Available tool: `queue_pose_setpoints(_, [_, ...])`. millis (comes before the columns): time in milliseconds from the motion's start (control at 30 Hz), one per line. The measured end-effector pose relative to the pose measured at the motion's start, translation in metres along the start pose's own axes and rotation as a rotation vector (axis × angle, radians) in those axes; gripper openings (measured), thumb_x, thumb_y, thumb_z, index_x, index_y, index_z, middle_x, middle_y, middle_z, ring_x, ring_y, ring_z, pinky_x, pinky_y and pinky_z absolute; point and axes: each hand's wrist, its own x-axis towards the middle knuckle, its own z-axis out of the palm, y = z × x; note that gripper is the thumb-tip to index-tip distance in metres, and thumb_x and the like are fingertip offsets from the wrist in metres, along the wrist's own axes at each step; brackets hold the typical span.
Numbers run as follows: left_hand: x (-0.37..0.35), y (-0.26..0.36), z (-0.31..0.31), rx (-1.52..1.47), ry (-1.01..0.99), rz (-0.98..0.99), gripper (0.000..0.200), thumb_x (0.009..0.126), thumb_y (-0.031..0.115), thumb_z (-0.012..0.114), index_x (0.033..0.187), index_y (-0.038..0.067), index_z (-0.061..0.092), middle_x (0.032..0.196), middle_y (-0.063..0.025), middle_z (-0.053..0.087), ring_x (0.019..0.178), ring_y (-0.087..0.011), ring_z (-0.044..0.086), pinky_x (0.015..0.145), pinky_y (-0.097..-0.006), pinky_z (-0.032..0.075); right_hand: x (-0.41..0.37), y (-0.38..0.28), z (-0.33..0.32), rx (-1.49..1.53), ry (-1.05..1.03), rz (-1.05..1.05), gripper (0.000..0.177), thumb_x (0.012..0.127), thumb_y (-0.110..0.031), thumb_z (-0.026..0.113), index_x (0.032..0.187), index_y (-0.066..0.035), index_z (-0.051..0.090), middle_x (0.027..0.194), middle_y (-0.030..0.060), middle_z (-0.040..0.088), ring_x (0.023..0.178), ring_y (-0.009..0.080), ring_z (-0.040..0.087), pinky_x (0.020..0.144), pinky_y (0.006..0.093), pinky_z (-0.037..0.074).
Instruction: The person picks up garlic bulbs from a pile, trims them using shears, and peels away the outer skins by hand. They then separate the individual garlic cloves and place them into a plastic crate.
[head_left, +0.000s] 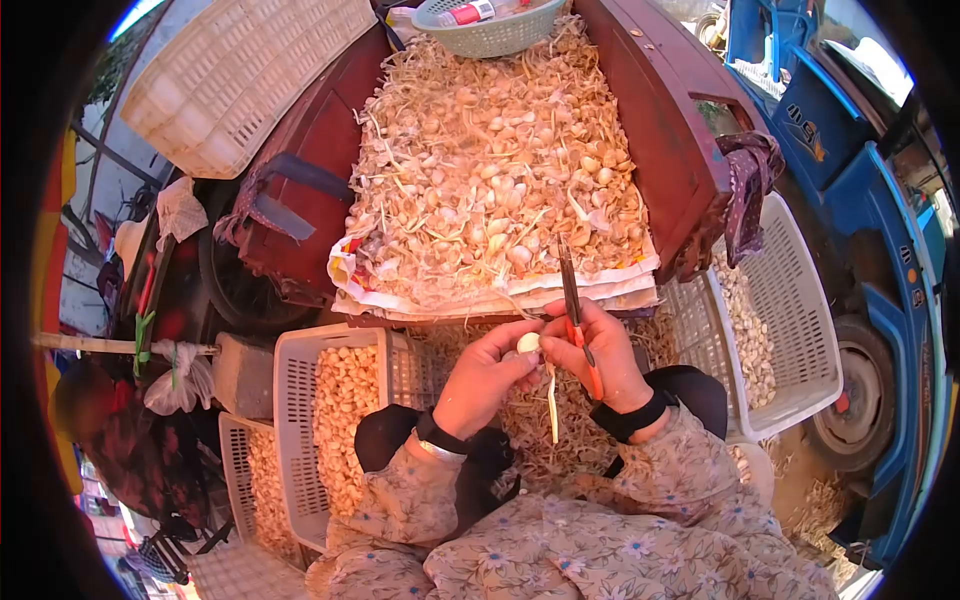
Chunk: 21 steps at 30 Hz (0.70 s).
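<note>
Between the fingertips of my left hand [483, 372] is a pale peeled garlic clove [528, 342]. My right hand [612, 362] is closed round red-handled scissors [571, 290], whose dark blades point away from me over the heap. Its fingertips meet those of the left hand beside the clove. A pale dry strip of stem or skin [553, 408] hangs below the hands. Just beyond them, a large heap of garlic cloves and dry skins [490, 170] lies on white sacking [440, 308] in a dark red cart bed.
Green basin [500, 38] stands at the heap's far end. White crates [287, 440] of garlic flank my legs; another crate [800, 320] stands right. A tilted crate [235, 75] is upper left. Blue vehicle [880, 330] is at right; someone in dark clothing [140, 450] is at left.
</note>
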Motion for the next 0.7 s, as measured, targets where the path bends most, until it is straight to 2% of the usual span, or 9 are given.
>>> queue_pose_setpoints(167, [-0.014,0.013,-0.01,0.066,0.039,-0.014,0.03,0.086,0.007,0.05,0.116,0.004,0.046,0.085,-0.0042,0.057,0.061,-0.0073,0.049,0.052,-0.0189,0.039,0.001,-0.011,0.01,0.053,-0.062,0.091,0.036,0.076,-0.003,0.066,0.108,-0.002,0.049,0.079,0.0005,0.056,0.068,0.0045,0.051,0.059,0.0172,0.042])
queue_pose_setpoints(233, [-0.024,0.023,-0.013,-0.007,-0.034,0.04,0.03,0.087,0.008,0.05,0.116,0.005,0.045,0.084,-0.0048,0.057,0.06,-0.0073,0.048,0.052,-0.0188,0.038,0.0,-0.005,0.011,0.108,-0.137,0.101,0.035,0.076,-0.004,0.066,0.107,-0.002,0.051,0.079,-0.0003,0.056,0.068,0.0043,0.051,0.058,0.0168,0.041])
queue_pose_setpoints(267, [-0.029,0.027,-0.014,-0.043,-0.072,0.067,0.03,0.087,0.008,0.049,0.116,0.005,0.045,0.084,-0.005,0.057,0.059,-0.0073,0.047,0.051,-0.0188,0.038,0.0,0.002,0.012,0.007,-0.123,0.014,0.037,0.072,-0.01,0.071,0.105,-0.004,0.054,0.078,0.0014,0.057,0.064,0.0059,0.05,0.058,0.0188,0.042])
queue_pose_setpoints(367, [-0.041,0.039,-0.013,-0.002,0.056,0.154,0.03,0.087,0.009,0.049,0.116,0.005,0.045,0.081,-0.0047,0.056,0.059,-0.0073,0.047,0.051,-0.0188,0.038,-0.011,-0.029,0.016,-0.746,-0.159,-0.324,0.042,0.066,-0.018,0.075,0.102,-0.006,0.057,0.077,0.0059,0.058,0.062,0.0139,0.054,0.061,0.0252,0.045])
queue_pose_setpoints(400, [-0.043,0.039,-0.017,0.012,0.045,0.216,0.031,0.088,0.009,0.049,0.118,0.004,0.044,0.077,-0.0034,0.055,0.06,-0.007,0.047,0.052,-0.0189,0.038,-0.008,-0.028,0.017,-0.87,-0.121,-0.6,0.049,0.061,-0.024,0.076,0.103,-0.007,0.057,0.075,0.0088,0.056,0.064,0.0233,0.056,0.066,0.032,0.046])
queue_pose_setpoints(500, [-0.05,0.046,-0.015,0.139,0.148,0.242,0.035,0.085,0.01,0.055,0.117,0.003,0.046,0.076,-0.004,0.053,0.056,-0.0086,0.047,0.048,-0.0194,0.037,-0.016,-0.028,0.023,-1.054,-0.071,-0.552,0.047,0.062,-0.024,0.074,0.102,-0.008,0.056,0.072,0.0077,0.056,0.067,0.0268,0.056,0.07,0.0345,0.046])
queue_pose_setpoints(533, [-0.052,0.047,-0.016,0.202,0.143,0.228,0.034,0.086,0.009,0.053,0.118,0.003,0.045,0.075,-0.003,0.052,0.058,-0.0077,0.047,0.05,-0.0191,0.038,-0.015,-0.025,0.022,-1.019,-0.048,-0.59,0.046,0.064,-0.021,0.075,0.105,-0.008,0.056,0.065,0.0073,0.052,0.058,0.0265,0.054,0.075,0.0361,0.046])
queue_pose_setpoints(600, [-0.056,0.049,-0.019,0.329,0.136,0.196,0.032,0.087,0.007,0.049,0.119,0.002,0.043,0.072,-0.001,0.052,0.061,-0.0058,0.047,0.054,-0.0186,0.039,-0.012,-0.013,0.02,-0.953,-0.105,-0.574,0.044,0.065,-0.022,0.073,0.103,-0.007,0.056,0.067,0.0072,0.053,0.062,0.0261,0.055,0.069,0.0348,0.046])
queue_pose_setpoints(700, [-0.059,0.045,-0.022,0.288,0.143,0.195,0.032,0.087,0.005,0.049,0.118,0.0,0.042,0.072,-0.0013,0.052,0.06,-0.0058,0.047,0.054,-0.0183,0.039,-0.016,-0.012,0.023,-0.92,-0.147,-0.505,0.042,0.066,-0.021,0.072,0.103,-0.007,0.056,0.067,0.0069,0.054,0.063,0.0258,0.056,0.065,0.0342,0.047])
